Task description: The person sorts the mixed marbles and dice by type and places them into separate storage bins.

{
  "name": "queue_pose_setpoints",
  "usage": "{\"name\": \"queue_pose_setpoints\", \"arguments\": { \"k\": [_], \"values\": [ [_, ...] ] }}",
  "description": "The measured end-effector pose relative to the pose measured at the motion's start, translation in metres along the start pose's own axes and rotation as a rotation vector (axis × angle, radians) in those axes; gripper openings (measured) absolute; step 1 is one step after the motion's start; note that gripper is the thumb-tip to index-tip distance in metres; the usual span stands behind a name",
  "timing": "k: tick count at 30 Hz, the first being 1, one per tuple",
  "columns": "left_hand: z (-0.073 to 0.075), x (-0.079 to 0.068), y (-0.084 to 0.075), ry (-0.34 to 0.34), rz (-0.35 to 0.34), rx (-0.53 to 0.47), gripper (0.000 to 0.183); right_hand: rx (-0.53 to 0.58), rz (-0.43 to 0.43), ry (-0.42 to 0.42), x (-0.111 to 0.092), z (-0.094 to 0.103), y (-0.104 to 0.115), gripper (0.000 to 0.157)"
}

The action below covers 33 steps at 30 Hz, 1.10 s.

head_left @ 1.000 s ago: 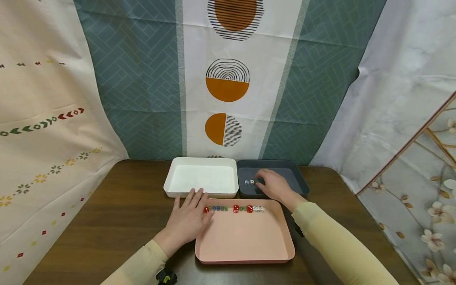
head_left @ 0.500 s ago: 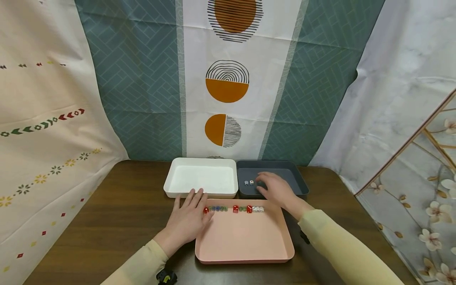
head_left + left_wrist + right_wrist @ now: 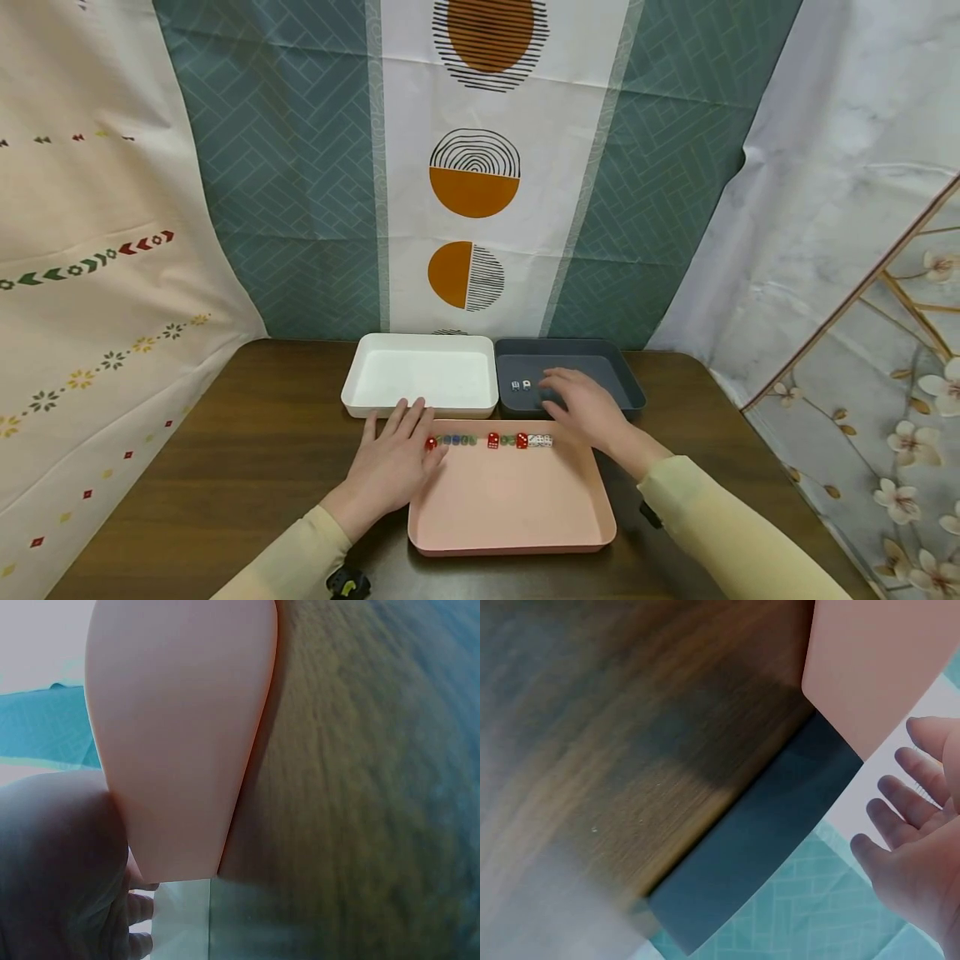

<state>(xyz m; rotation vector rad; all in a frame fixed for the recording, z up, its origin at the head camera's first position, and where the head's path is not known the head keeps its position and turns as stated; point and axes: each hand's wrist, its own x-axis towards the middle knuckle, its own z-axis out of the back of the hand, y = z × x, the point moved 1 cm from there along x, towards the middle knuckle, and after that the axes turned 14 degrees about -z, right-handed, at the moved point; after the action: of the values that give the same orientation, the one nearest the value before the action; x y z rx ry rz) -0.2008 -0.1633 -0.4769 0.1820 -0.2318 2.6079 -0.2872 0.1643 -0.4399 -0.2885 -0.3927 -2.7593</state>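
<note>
My left hand [image 3: 395, 457] lies over the left back corner of a pink tray [image 3: 517, 508], fingers straight and spread toward the white tray; the left wrist view shows it beside the tray's outer wall. Along the pink tray's back side runs a row of small dice, among them a red die [image 3: 492, 441], a blue die [image 3: 455, 440] and a white die [image 3: 547, 441]. My right hand [image 3: 588, 408] hovers at the front of a dark grey tray [image 3: 622, 379], its fingers [image 3: 900, 799] loosely bent and apart. Just left of its fingertips sit two small dice [image 3: 521, 385].
A white tray [image 3: 423, 367] stands at the back left, side by side with the dark one, both behind the pink tray. All three are on a dark wooden table [image 3: 225, 467]. Patterned cloths [image 3: 315, 208] hang behind and at both sides.
My right hand has drawn back slightly to the right and toward me, away from the two dice in the dark tray. The left hand keeps its place, and the head view has shifted a little.
</note>
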Motion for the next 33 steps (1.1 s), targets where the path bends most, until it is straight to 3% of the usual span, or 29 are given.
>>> {"name": "queue_pose_setpoints", "arguments": {
  "k": [16, 33],
  "values": [
    [0.004, -0.001, -0.001, 0.001, -0.001, -0.006, 0.073, 0.019, 0.026, 0.0, -0.027, 0.006, -0.003, 0.042],
    [0.004, -0.001, -0.001, -0.003, -0.008, -0.004, 0.072, -0.001, 0.1, -0.029, -0.042, 0.001, -0.004, 0.029]
  ]
}}
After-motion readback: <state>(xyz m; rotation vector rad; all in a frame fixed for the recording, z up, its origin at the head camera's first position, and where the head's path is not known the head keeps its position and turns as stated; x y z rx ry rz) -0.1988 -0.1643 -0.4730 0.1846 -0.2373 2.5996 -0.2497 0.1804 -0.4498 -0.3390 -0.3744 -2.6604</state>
